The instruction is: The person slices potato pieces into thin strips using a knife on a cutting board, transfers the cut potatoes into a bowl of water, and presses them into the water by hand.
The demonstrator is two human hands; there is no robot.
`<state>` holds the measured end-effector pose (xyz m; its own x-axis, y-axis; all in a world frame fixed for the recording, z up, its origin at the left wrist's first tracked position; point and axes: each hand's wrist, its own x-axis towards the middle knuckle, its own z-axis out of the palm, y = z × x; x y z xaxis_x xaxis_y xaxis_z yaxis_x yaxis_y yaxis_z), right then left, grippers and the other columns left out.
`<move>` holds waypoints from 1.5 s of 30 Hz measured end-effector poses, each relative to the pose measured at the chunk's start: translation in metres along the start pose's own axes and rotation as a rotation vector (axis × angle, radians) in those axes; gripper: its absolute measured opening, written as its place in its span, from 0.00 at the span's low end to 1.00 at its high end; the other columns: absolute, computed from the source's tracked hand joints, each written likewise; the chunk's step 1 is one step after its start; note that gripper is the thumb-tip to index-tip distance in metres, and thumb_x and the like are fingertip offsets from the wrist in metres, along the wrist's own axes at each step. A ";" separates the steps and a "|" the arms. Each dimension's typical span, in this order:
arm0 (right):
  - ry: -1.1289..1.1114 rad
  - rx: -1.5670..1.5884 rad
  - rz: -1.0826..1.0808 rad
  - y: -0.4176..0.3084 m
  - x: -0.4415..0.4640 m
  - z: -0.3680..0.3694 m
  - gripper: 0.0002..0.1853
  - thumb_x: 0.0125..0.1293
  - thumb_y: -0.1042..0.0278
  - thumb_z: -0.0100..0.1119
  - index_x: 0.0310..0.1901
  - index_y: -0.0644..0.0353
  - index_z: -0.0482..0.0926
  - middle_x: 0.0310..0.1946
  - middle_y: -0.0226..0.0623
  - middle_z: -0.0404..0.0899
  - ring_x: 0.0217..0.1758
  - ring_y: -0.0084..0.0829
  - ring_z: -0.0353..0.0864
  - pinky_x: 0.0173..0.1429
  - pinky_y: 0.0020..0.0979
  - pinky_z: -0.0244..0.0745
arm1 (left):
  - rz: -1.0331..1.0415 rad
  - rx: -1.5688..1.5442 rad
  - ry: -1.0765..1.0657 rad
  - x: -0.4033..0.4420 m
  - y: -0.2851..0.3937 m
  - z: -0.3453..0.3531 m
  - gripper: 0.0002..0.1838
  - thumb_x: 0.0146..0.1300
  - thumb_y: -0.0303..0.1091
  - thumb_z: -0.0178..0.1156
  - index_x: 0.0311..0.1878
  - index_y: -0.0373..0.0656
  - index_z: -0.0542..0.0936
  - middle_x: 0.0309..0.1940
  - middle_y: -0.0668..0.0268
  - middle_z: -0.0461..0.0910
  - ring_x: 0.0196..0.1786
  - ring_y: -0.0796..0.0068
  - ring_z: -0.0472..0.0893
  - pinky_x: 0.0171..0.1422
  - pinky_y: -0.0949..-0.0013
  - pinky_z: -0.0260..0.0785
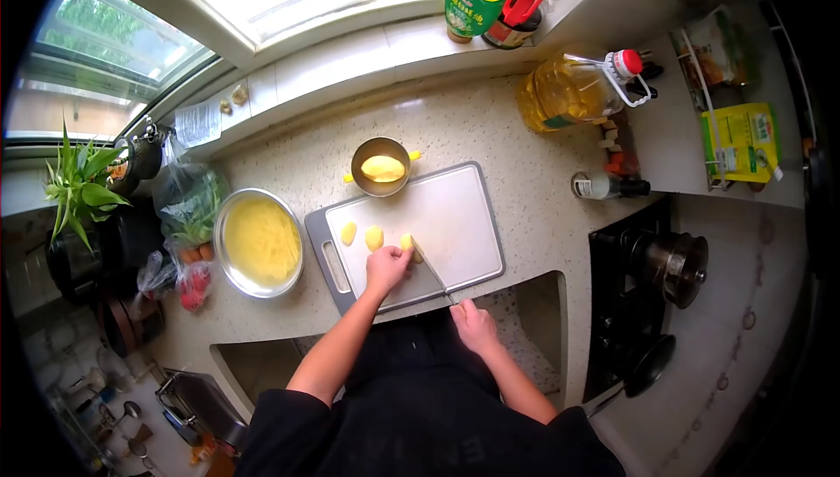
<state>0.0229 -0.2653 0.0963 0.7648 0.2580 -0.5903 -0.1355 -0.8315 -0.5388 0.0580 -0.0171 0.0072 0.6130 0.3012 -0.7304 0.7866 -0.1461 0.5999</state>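
Observation:
On the white cutting board with a grey edge [459, 214], my left hand [388, 269] is closed, its fingertips at a small yellow potato piece [406, 241]. My right hand [474, 326] grips the handle of a knife [432, 274] at the board's near edge, and the blade slants up and left to that piece. Two more potato slices [374, 237] lie on the board to the left. Behind the board, a metal bowl with yellow handles [359, 157] holds a peeled potato [383, 169].
Left of the board stands a large bowl [299, 260] of yellow strips. Plastic bags with vegetables [194, 201] lie farther left. An oil jug [564, 92] and a small bottle [610, 186] stand at the right, near a stove [617, 302] with a pot [674, 265].

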 end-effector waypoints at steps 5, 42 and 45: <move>-0.013 -0.021 0.008 0.005 0.001 0.004 0.21 0.76 0.45 0.51 0.43 0.57 0.76 0.31 0.56 0.83 0.40 0.62 0.83 0.42 0.57 0.76 | -0.045 -0.111 -0.091 0.002 0.006 -0.006 0.22 0.68 0.50 0.68 0.30 0.38 0.86 0.24 0.63 0.88 0.28 0.74 0.89 0.36 0.72 0.80; 0.066 0.116 -0.034 0.006 -0.002 0.020 0.21 0.78 0.47 0.50 0.42 0.60 0.76 0.29 0.58 0.80 0.39 0.64 0.82 0.39 0.57 0.75 | -0.083 -0.292 -0.260 0.008 0.005 -0.016 0.20 0.71 0.43 0.67 0.31 0.35 0.83 0.26 0.60 0.87 0.28 0.75 0.87 0.33 0.73 0.80; 0.053 0.040 -0.011 0.003 -0.002 0.021 0.20 0.77 0.46 0.51 0.42 0.59 0.74 0.28 0.57 0.81 0.37 0.65 0.82 0.39 0.60 0.74 | -0.088 -0.301 -0.267 0.008 0.006 -0.017 0.20 0.71 0.43 0.67 0.31 0.34 0.83 0.26 0.60 0.87 0.28 0.75 0.87 0.34 0.73 0.80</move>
<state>0.0082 -0.2576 0.0834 0.7986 0.2392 -0.5523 -0.1516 -0.8081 -0.5692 0.0663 0.0001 0.0109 0.5730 0.0397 -0.8186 0.8045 0.1632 0.5711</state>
